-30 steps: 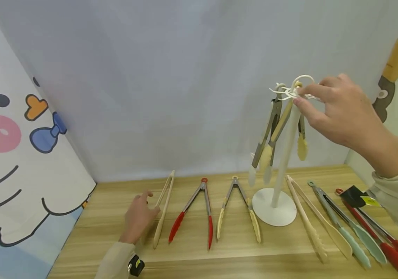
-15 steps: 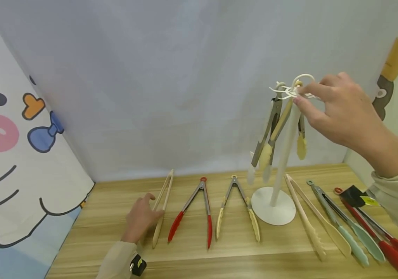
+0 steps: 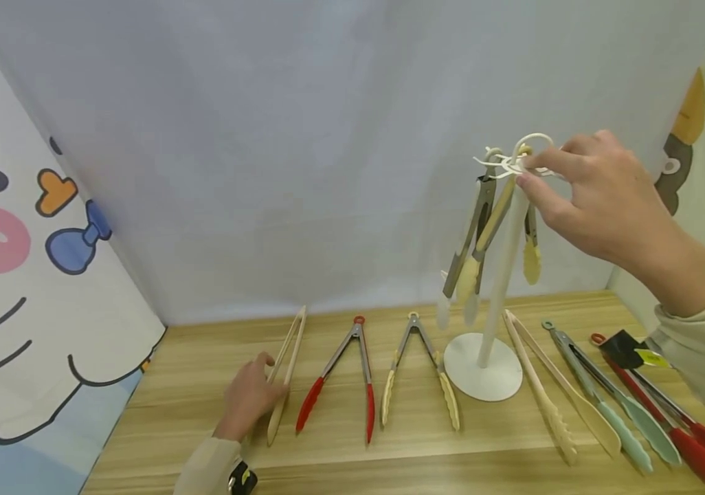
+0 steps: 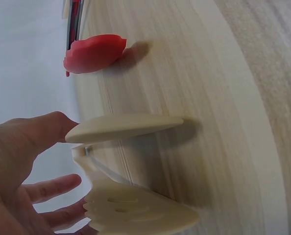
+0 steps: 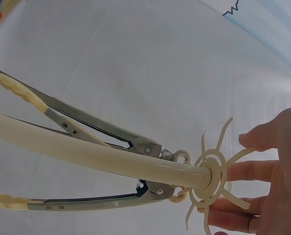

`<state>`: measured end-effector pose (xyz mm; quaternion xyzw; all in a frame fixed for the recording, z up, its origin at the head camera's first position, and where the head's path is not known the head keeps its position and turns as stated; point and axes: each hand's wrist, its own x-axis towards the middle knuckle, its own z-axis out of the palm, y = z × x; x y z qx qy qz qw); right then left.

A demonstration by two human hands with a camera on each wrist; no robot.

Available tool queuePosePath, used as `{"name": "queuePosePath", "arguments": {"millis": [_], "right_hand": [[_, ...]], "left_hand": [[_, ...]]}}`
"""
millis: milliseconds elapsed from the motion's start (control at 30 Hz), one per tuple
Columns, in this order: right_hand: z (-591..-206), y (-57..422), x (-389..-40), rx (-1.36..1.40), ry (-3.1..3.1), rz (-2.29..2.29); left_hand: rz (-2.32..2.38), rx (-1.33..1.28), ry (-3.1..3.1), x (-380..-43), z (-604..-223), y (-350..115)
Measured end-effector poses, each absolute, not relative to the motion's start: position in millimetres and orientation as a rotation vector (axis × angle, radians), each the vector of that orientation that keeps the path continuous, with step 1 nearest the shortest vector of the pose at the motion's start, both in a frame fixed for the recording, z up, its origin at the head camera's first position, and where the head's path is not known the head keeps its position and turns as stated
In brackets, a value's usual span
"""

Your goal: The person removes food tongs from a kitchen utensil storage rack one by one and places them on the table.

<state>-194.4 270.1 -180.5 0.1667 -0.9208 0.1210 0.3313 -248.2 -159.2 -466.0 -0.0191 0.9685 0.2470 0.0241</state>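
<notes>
On the table, my left hand has its thumb against one arm and its fingers by the other arm of the beige tongs. In the left wrist view the tongs' slotted head stands apart from the smooth one, the fingertips behind it. My right hand pinches the hooked top of a white stand, thumb on one prong and fingers behind. From its hooks hang grey-tipped tongs and yellow-tipped tongs, with another yellow tip behind the pole.
Red tongs and cream-tipped tongs lie spread between my left hand and the stand's round base. To the right lie more beige tongs, mint tongs and red-tipped tongs. A grey cloth backdrop rises behind.
My left hand has moved slightly down and right onto the beige tongs, its thumb now across the right arm. My right hand keeps its hold on the stand's top.
</notes>
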Motion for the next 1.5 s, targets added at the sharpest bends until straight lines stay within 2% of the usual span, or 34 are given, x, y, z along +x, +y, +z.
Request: {"name": "queuePosePath", "arguments": {"millis": [667,1233,1500], "right_hand": [[-178.7,265.7,-194.5,0.402,-2.457,0.347],[-177.2,268.6,-192.7,0.434,-2.505,0.176],[-176.6,266.1,-192.5,0.451,-2.509,0.382]], "left_hand": [[0.745,-0.005,3.023,-242.9,-456.2,-161.7],[1.189,0.221,3.012,-256.8,-428.5,-126.2],[1.386,0.402,2.955,-256.9,-403.9,-102.4]]}}
